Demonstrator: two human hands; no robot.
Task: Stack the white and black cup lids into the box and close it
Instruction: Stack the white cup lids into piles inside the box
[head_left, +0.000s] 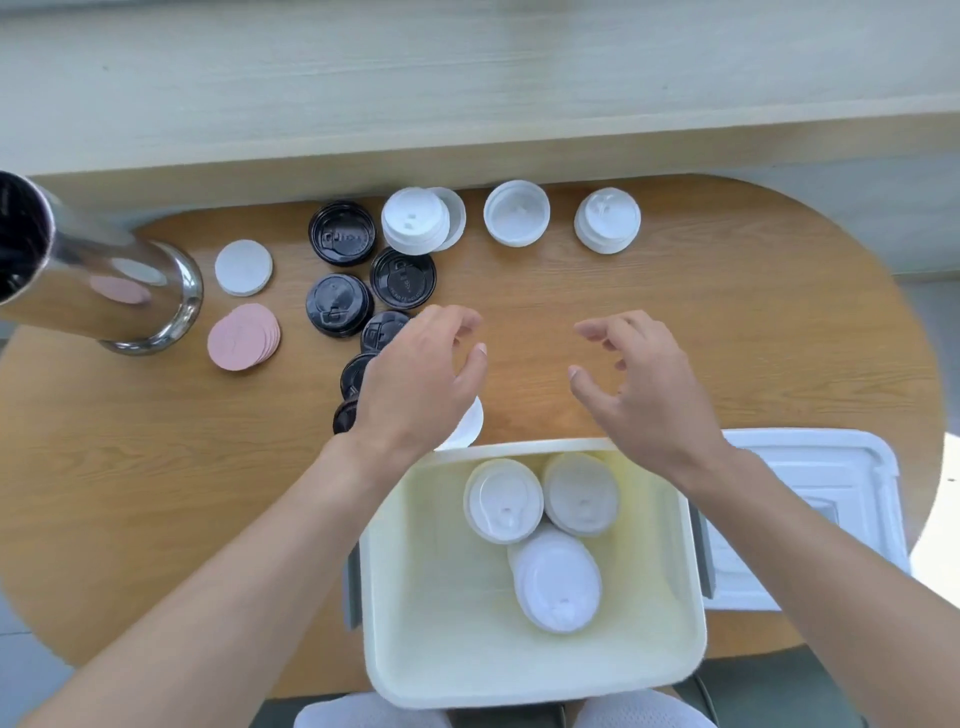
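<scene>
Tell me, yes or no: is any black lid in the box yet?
No: the box holds only white lids, while the black lids all lie on the table.

A café counter: takeaway cup lids (413, 221), steel cup dispenser (104, 270)

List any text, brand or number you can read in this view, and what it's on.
No text reads clearly.
Black lids: raised lettering and a logo on their tops, too blurred to read.
White lids in the box: moulded marks only, no words legible.
Box lid, pink discs, steel cylinder: no text visible.
</scene>
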